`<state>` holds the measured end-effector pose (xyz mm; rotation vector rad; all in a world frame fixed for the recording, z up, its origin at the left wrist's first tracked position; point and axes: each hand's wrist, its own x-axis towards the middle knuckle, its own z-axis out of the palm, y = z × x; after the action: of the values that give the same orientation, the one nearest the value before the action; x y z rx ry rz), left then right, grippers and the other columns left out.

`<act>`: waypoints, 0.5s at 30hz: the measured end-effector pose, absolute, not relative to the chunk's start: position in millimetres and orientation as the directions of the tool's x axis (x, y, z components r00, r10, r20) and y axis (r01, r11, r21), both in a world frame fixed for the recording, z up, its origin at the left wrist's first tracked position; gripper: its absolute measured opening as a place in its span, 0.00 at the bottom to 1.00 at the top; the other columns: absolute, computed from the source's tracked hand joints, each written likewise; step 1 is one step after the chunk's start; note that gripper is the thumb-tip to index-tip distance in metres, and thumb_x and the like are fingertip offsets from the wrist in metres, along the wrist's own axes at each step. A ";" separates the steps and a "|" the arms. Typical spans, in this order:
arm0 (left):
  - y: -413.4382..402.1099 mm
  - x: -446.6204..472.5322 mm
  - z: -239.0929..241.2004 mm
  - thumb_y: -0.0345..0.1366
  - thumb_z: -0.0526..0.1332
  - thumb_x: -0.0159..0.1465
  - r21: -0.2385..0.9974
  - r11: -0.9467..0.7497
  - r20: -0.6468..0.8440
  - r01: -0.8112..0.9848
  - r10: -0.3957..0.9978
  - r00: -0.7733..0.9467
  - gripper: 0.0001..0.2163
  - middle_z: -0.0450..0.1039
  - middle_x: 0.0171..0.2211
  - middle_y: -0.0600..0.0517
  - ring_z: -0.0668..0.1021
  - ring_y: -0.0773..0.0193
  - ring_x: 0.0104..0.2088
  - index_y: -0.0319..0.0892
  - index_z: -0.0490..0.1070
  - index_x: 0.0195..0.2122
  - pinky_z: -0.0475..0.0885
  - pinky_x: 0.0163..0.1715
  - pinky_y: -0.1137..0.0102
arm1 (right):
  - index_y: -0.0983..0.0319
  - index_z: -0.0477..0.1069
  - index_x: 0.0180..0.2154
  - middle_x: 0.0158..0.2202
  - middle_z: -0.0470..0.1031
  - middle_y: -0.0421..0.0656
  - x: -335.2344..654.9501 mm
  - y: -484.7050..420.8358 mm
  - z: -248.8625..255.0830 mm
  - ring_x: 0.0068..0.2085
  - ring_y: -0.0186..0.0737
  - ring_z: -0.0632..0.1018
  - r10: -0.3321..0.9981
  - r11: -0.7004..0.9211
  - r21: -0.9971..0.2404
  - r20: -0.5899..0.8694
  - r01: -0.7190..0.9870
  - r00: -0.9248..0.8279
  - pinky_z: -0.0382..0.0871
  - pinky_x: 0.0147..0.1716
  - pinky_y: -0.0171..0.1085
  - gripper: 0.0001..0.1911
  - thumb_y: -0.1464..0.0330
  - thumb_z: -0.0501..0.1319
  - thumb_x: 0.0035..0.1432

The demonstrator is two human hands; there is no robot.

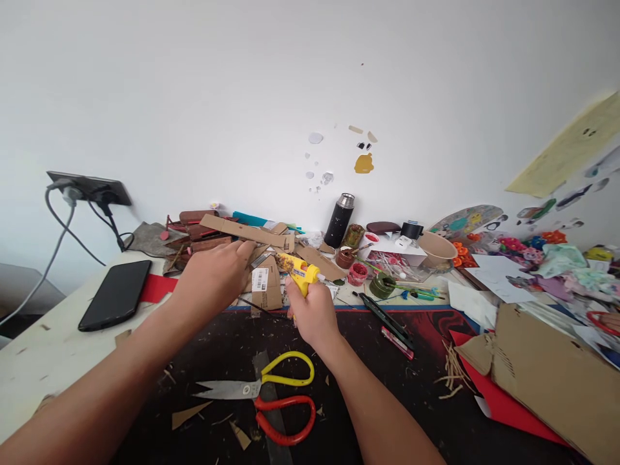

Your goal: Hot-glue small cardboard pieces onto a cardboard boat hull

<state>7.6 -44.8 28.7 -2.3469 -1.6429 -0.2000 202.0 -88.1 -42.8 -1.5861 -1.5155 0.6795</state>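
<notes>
My right hand [314, 313] is wrapped round a yellow hot glue gun [303, 272], with a glue stick jutting from its back end. The nozzle points away to the left, toward my left hand [217, 268]. That hand reaches into a pile of cardboard scraps, its fingers curled down; what they hold, if anything, is hidden. A long cardboard strip [245, 231] lies just beyond its fingers. Between the hands is a cardboard piece with a barcode label [266, 289]. Nearer me, scissors [249, 390] with one yellow and one red handle lie on the dark mat [368, 387].
A black phone [115, 296] lies at left, below a socket with plugged cables [90, 188]. At the back stand a black flask [339, 221] and paint jars [358, 274]. A dark green cutter [385, 320] lies right of my hand; cardboard sheets [552, 381] fill the right side.
</notes>
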 end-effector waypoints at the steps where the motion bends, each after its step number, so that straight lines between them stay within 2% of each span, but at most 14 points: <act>1: -45.1 8.1 28.7 0.32 0.53 0.73 -0.141 -0.320 0.262 0.937 0.901 0.347 0.15 0.85 0.48 0.37 0.86 0.39 0.48 0.40 0.77 0.55 0.76 0.34 0.58 | 0.56 0.63 0.19 0.15 0.69 0.42 201.8 -88.4 -42.7 0.21 0.41 0.75 0.979 0.062 -0.840 0.155 0.539 0.129 0.64 0.24 0.36 0.30 0.51 0.57 0.74; 8: -47.2 12.1 29.0 0.31 0.53 0.74 -0.111 -0.347 0.230 0.931 0.903 0.364 0.17 0.85 0.52 0.36 0.86 0.39 0.50 0.39 0.75 0.60 0.77 0.36 0.57 | 0.56 0.64 0.19 0.15 0.70 0.43 200.4 -89.9 -43.6 0.21 0.42 0.75 0.978 0.083 -0.840 0.173 0.536 0.119 0.64 0.23 0.36 0.31 0.50 0.57 0.73; 15: -46.2 10.8 28.3 0.32 0.53 0.75 -0.110 -0.337 0.246 0.935 0.902 0.354 0.17 0.85 0.50 0.37 0.87 0.40 0.49 0.40 0.76 0.59 0.76 0.35 0.59 | 0.56 0.65 0.19 0.16 0.71 0.43 200.8 -89.0 -44.4 0.22 0.43 0.77 0.978 0.078 -0.839 0.170 0.538 0.124 0.65 0.23 0.36 0.31 0.50 0.57 0.73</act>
<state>10.8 -46.2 28.3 -2.3851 -1.6512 -0.2066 200.8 -89.0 -44.4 -1.5712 -1.5236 0.6669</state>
